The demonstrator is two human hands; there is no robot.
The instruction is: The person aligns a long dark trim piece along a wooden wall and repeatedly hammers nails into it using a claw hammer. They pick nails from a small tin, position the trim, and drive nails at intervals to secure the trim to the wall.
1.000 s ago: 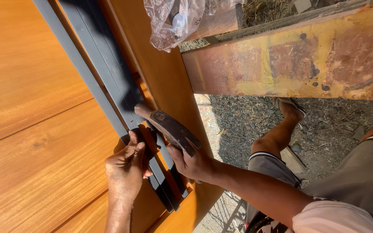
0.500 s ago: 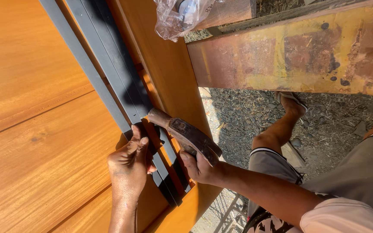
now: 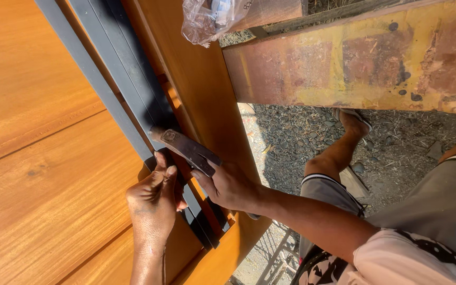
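Right hand [image 3: 231,186] has a closed grip on the hammer [image 3: 186,149], which runs up-left so its head sits on the grey strip [image 3: 113,79] just above the left hand [image 3: 155,198], whose fingertips pinch against that strip.

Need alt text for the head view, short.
Right hand holds a worn hammer against a grey metal strip on an orange wooden panel; left hand steadies the strip. Behind: rusty yellow beam, plastic bag, gravel.

Clear crumpled plastic bag [image 3: 209,21] — top centre, on the wooden edge.
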